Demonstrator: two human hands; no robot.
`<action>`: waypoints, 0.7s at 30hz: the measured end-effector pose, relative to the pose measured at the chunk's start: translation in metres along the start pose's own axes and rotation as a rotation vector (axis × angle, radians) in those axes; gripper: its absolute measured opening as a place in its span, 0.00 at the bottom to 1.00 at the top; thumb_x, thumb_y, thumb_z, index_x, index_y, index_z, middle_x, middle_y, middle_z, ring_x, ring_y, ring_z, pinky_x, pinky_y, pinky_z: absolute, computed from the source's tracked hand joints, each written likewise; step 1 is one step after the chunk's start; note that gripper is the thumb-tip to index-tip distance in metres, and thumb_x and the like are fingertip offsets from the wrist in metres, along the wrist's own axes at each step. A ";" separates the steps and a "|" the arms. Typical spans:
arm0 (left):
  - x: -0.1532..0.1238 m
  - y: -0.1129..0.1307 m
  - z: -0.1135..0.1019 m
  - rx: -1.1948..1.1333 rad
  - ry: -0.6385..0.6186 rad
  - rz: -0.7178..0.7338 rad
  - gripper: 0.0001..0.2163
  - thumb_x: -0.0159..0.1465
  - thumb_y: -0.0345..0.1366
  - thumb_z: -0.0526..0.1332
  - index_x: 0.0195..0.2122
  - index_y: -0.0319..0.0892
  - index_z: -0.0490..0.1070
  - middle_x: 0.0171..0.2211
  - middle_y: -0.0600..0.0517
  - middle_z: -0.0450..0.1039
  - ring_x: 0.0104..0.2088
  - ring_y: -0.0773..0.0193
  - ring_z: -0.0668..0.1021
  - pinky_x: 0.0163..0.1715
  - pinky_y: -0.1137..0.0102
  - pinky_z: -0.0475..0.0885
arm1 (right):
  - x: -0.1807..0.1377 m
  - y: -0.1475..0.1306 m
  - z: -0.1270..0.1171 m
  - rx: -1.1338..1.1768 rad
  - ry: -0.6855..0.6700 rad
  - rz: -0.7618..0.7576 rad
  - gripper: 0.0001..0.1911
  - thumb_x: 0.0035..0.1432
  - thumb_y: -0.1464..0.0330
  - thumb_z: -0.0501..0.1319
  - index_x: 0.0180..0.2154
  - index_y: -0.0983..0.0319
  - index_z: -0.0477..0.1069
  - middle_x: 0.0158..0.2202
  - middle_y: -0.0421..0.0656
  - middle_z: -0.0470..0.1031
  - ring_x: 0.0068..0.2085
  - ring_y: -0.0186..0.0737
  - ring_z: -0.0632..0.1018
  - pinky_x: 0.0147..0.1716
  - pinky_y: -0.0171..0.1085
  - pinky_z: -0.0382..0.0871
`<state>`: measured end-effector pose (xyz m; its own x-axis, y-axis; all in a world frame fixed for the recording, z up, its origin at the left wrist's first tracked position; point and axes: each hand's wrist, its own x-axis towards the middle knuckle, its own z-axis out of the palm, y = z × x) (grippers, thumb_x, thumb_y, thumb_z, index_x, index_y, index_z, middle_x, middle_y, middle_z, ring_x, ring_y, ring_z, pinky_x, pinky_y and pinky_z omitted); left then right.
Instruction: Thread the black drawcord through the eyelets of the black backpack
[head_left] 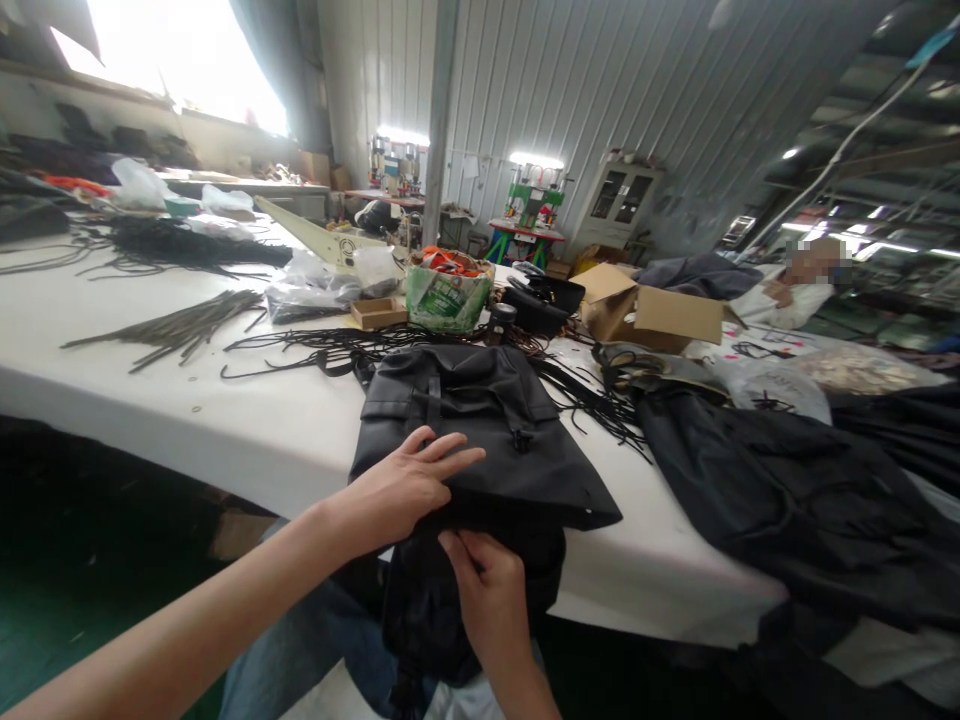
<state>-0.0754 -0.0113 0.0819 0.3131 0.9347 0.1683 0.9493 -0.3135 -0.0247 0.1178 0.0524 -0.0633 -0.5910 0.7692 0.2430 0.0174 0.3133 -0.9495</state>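
Observation:
A black backpack (487,410) lies on the white table in front of me, its lower part hanging over the near edge toward my lap. A strap and a small buckle (521,440) show on its upper side. My left hand (412,485) rests on the upper panel with its fingers stretched out. Below the panel's near edge, my right hand (491,585) is closed in a pinch at the black fabric of the hanging part. What exactly lies between those fingertips is hidden.
Black cords (592,400) spread behind the backpack. A green bag (450,290), an open cardboard box (652,310) and a small carton (379,313) stand farther back. Another black bag (780,490) lies right. Someone in white (787,295) is beyond the table.

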 end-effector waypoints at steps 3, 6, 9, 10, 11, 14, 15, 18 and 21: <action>0.008 0.016 -0.008 -0.041 0.065 -0.012 0.11 0.65 0.18 0.58 0.38 0.40 0.74 0.78 0.52 0.54 0.77 0.51 0.56 0.73 0.53 0.52 | -0.005 -0.004 -0.029 -0.144 0.103 -0.167 0.11 0.77 0.62 0.63 0.48 0.56 0.85 0.50 0.45 0.79 0.51 0.43 0.79 0.54 0.38 0.70; 0.019 0.037 -0.003 -0.170 0.012 0.014 0.13 0.68 0.17 0.54 0.42 0.40 0.73 0.63 0.46 0.72 0.63 0.54 0.73 0.63 0.61 0.70 | 0.000 -0.007 -0.055 -0.253 0.131 -0.249 0.10 0.77 0.65 0.62 0.47 0.55 0.84 0.52 0.46 0.76 0.55 0.45 0.76 0.56 0.40 0.69; 0.023 0.062 0.016 -0.197 -0.172 -0.017 0.16 0.66 0.18 0.53 0.48 0.40 0.73 0.48 0.47 0.75 0.44 0.53 0.79 0.45 0.60 0.79 | 0.010 -0.009 -0.072 -0.248 0.053 -0.245 0.12 0.77 0.67 0.60 0.41 0.58 0.81 0.48 0.45 0.76 0.51 0.45 0.76 0.52 0.42 0.68; 0.022 0.070 0.024 -0.171 -0.227 -0.036 0.17 0.64 0.18 0.53 0.49 0.40 0.73 0.46 0.47 0.75 0.41 0.51 0.80 0.41 0.58 0.80 | 0.014 -0.010 -0.076 -0.261 0.029 -0.243 0.13 0.77 0.67 0.60 0.38 0.58 0.80 0.46 0.45 0.76 0.50 0.45 0.75 0.51 0.42 0.67; 0.021 0.078 0.032 -0.142 -0.262 -0.038 0.18 0.62 0.18 0.53 0.48 0.40 0.73 0.45 0.46 0.75 0.39 0.50 0.80 0.39 0.56 0.80 | 0.018 -0.011 -0.081 -0.290 0.002 -0.255 0.14 0.77 0.66 0.60 0.35 0.59 0.79 0.44 0.45 0.76 0.49 0.45 0.75 0.50 0.43 0.66; 0.016 0.093 0.047 -0.067 -0.255 0.019 0.14 0.60 0.21 0.54 0.44 0.39 0.73 0.44 0.43 0.73 0.41 0.46 0.78 0.43 0.52 0.81 | 0.030 -0.016 -0.096 -0.405 -0.122 -0.307 0.14 0.76 0.67 0.62 0.34 0.60 0.78 0.43 0.44 0.76 0.49 0.46 0.75 0.50 0.43 0.64; 0.016 0.095 0.049 -0.044 -0.227 0.025 0.13 0.60 0.21 0.55 0.43 0.39 0.73 0.45 0.42 0.72 0.45 0.44 0.77 0.48 0.50 0.80 | 0.035 -0.020 -0.101 -0.431 -0.174 -0.316 0.13 0.76 0.67 0.62 0.36 0.60 0.79 0.44 0.44 0.77 0.50 0.46 0.75 0.51 0.43 0.64; 0.021 0.094 0.048 -0.065 -0.162 -0.110 0.16 0.57 0.20 0.56 0.46 0.37 0.73 0.53 0.36 0.69 0.55 0.39 0.73 0.58 0.45 0.76 | 0.047 -0.030 -0.116 -0.435 -0.315 -0.316 0.10 0.77 0.69 0.61 0.43 0.60 0.81 0.49 0.44 0.79 0.53 0.46 0.77 0.55 0.42 0.66; 0.031 0.087 0.048 -0.267 -0.065 -0.252 0.16 0.63 0.19 0.53 0.48 0.39 0.71 0.56 0.38 0.66 0.58 0.45 0.72 0.62 0.50 0.73 | 0.051 -0.035 -0.128 -0.374 -0.338 -0.285 0.10 0.78 0.69 0.60 0.45 0.61 0.81 0.50 0.46 0.80 0.52 0.45 0.79 0.52 0.39 0.69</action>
<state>0.0188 -0.0014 0.0380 0.0798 0.9941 0.0731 0.9582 -0.0967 0.2692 0.1905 0.1524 0.0077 -0.8376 0.4242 0.3441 0.0670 0.7050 -0.7061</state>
